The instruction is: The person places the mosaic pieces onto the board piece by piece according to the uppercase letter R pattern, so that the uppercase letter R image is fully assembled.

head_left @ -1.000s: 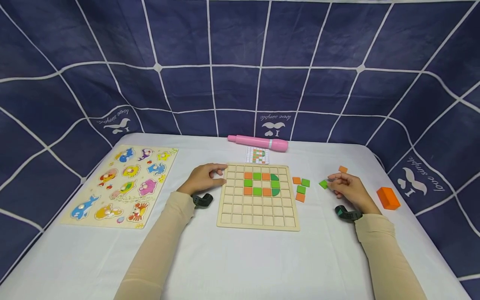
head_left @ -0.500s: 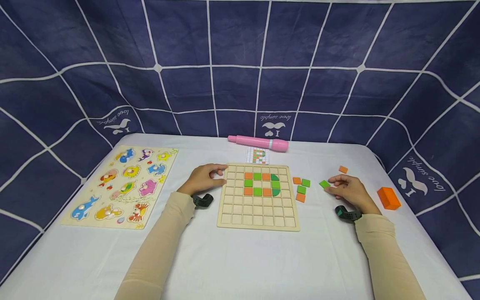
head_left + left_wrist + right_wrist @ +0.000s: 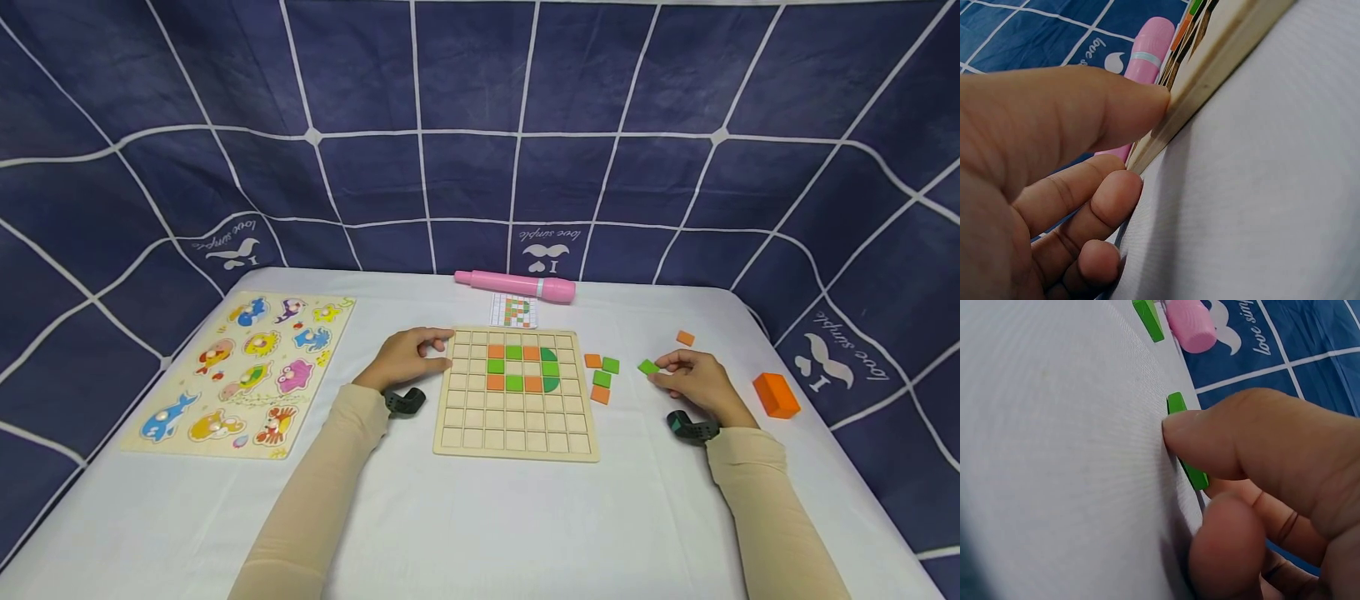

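My left hand point(image 3: 403, 357) rests at the left edge of a square wooden grid board point(image 3: 517, 419). Its thumb touches the side and a fingertip meets the far corner, as the left wrist view point(image 3: 1054, 131) shows. Orange and green square tiles and dark green quarter-round pieces form a ring in the upper cells. To the right, my right hand point(image 3: 701, 385) pinches a green square tile point(image 3: 648, 367) between thumb and finger; in the right wrist view the thumb covers part of the green tile point(image 3: 1195, 477), held close to the cloth.
Several loose tiles point(image 3: 602, 378) lie right of the board. One orange tile point(image 3: 686, 338) sits beyond my right hand; an orange block point(image 3: 777, 396) stands outside it. Behind the board are a pattern card point(image 3: 514, 311) and pink stick point(image 3: 513, 285). An animal puzzle board point(image 3: 240, 375) lies left.
My right thumb has moved forward onto the green tile, and the finger and thumb now pinch it. The left hand and the grid board stay in place.
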### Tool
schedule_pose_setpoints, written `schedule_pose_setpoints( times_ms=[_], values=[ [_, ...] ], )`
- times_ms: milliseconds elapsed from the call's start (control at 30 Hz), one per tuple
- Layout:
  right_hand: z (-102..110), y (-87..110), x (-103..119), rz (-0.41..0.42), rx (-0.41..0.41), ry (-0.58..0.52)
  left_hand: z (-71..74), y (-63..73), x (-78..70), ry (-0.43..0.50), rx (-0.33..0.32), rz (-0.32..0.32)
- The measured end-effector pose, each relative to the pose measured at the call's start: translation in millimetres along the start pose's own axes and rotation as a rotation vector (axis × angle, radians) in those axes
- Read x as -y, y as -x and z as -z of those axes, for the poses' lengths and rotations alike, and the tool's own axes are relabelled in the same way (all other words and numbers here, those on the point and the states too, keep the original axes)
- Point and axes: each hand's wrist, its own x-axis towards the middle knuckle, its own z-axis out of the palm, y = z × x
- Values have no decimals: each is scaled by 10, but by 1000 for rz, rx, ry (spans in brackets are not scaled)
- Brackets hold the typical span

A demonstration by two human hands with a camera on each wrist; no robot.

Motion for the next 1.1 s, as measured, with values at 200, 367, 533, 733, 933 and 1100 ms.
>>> schedule_pose_setpoints(
  times_ms=[200,367,533,733,933,1100],
  values=[
    [-7,-9,-4,-6,4,-12,3,-1,7,-1,-5,-8],
    [-5,-3,-2,6,1,-35,-4,-6,19,-2,-3,-13],
    [9,-4,0,43,21,-83,-6,-3,20,4,-1,-12],
    [19,-28,15,53,64,-153,-6,0,22,9,-3,-9],
    [-5,-38,117,78,124,-174,-5,4,16,4,1,-4],
    [-59,-25,253,95,160,-158,2,6,-1,3,2,-4]
  ],
)
